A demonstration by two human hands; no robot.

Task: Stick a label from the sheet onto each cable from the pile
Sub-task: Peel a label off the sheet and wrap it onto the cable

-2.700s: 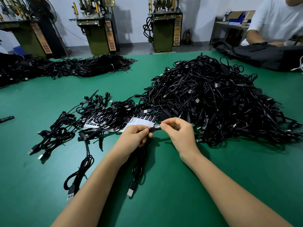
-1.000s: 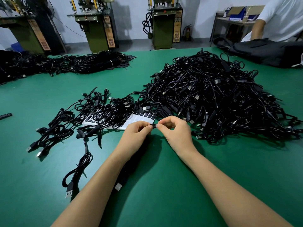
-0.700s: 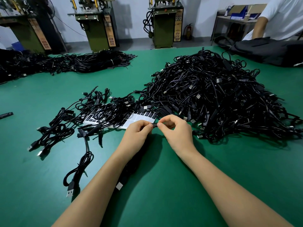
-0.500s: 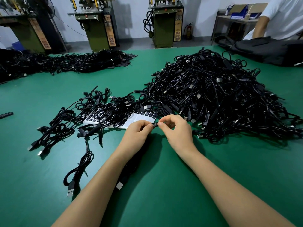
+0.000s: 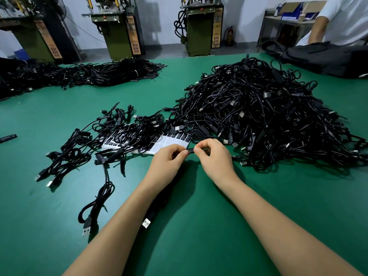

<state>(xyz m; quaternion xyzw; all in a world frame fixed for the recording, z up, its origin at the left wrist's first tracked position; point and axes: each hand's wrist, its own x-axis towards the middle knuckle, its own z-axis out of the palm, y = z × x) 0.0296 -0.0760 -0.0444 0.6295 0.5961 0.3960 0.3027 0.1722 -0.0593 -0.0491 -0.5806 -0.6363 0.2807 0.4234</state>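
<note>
While my left hand (image 5: 169, 156) pinches one end of the label (image 5: 190, 150) on the cable (image 5: 159, 198) and my right hand (image 5: 214, 154) pinches the other, the labelled stretch runs left-right between my fingertips, just above the worktop (image 5: 199, 226). Both hands equally near. Label sheet (image 5: 171, 141) lies just beyond them; pile (image 5: 258, 116) is ahead-right, nearer my right hand for the next cable, I'd judge.
</note>
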